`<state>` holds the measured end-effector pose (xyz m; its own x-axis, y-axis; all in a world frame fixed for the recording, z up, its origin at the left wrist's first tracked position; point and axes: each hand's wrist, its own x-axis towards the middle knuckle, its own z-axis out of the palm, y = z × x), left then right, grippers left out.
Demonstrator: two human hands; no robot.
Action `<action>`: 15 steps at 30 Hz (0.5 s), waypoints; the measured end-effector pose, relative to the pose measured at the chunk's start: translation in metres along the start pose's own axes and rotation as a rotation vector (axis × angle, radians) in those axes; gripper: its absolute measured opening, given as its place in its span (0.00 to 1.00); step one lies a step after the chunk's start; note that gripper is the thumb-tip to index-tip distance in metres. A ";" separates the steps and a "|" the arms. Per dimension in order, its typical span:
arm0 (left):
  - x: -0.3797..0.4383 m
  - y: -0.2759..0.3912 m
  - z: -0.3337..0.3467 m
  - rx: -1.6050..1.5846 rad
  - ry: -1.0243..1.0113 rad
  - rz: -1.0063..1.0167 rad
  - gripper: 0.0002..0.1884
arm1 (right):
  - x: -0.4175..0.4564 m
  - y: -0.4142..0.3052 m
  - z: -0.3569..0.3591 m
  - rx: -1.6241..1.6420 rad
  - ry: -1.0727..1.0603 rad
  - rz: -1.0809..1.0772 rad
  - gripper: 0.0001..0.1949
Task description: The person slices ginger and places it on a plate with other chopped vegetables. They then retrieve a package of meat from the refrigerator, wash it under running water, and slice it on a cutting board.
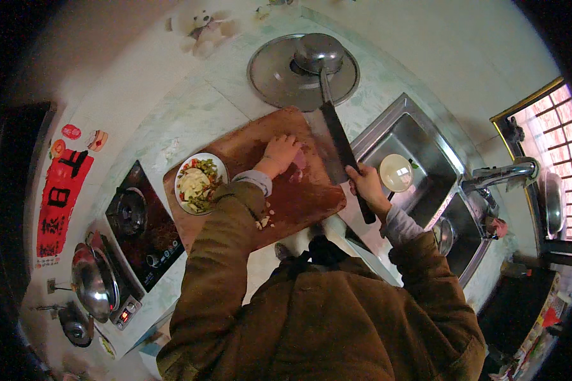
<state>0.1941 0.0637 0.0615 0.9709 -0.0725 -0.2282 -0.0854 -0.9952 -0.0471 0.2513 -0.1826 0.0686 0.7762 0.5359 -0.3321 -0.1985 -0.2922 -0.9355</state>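
On the wooden cutting board [305, 200], my left hand [281, 155] rests with its fingers against a piece of raw meat [299, 164]. My right hand [369, 186] grips a cleaver with a wide blade [325, 145] and a dark upper edge, held at the board's right side; whether the blade touches the board I cannot tell. Near my left forearm, a white plate [177, 188] of chopped green and red vegetables with a pale heap stands on the board's left part. Small pale pieces, perhaps garlic [265, 222], lie near the board's front edge.
A steel sink [424, 138] with a cream bowl [396, 173] is on the right, a faucet [500, 174] beyond it. A large metal lid [271, 71] and a steel ladle or small pan [319, 52] lie behind the board. A black cooktop [145, 228] and steel wok [93, 283] are left.
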 end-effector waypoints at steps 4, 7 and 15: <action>-0.002 0.002 -0.008 -0.084 0.045 -0.067 0.34 | 0.025 0.002 -0.003 -0.026 -0.092 -0.003 0.13; -0.013 0.013 -0.011 -0.107 0.154 -0.188 0.34 | 0.039 -0.001 0.001 -0.084 -0.135 -0.017 0.13; -0.077 0.074 0.014 -0.358 0.533 -0.413 0.22 | 0.028 -0.044 0.010 -0.483 -0.224 -0.086 0.12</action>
<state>0.1102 -0.0032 0.0615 0.8926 0.3792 0.2439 0.2978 -0.9020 0.3125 0.2757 -0.1474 0.0994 0.6202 0.7145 -0.3238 0.1993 -0.5427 -0.8159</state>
